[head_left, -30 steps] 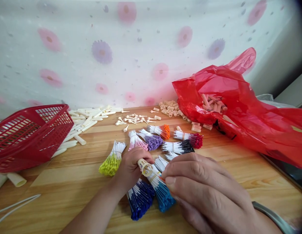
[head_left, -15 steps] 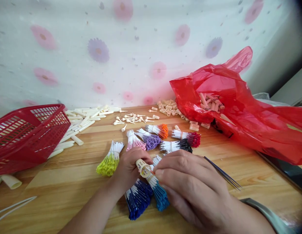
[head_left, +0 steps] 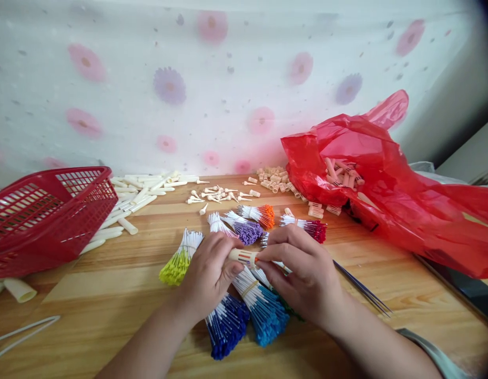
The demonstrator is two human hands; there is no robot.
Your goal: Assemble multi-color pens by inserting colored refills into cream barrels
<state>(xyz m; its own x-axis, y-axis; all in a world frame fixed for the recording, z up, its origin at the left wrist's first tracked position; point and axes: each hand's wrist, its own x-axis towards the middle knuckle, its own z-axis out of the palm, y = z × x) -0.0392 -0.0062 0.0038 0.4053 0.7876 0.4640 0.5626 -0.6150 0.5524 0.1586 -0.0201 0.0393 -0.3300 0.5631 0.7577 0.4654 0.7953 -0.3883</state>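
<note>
My left hand [head_left: 212, 268] is closed around a cream slotted plastic tube [head_left: 243, 257], held nearly level with its open end to the right. At that end my right hand [head_left: 303, 273] pinches a thin stick with an orange end [head_left: 256, 259]; most of it is hidden by the fingers and the tube. Coloured strips show through the slots. Under and around the hands lie banded bundles of thin white sticks with coloured ends: dark blue [head_left: 227, 326], light blue [head_left: 265, 313], yellow [head_left: 176, 266], purple [head_left: 246, 229], orange [head_left: 263, 215] and red [head_left: 313, 229].
A red basket [head_left: 82, 221] stands at left by cream pen-like barrels [head_left: 141, 197]. Small pointed cream pieces [head_left: 218, 193] and slotted tubes [head_left: 275, 179] lie at the back. A red plastic bag [head_left: 405, 210] holds more parts. Tweezers [head_left: 362, 288] rest on the right.
The slotted tube has turned from facing me to lying sideways. My right hand has drawn back and turned, its fingertips now at the tube's right end. The view has shifted slightly.
</note>
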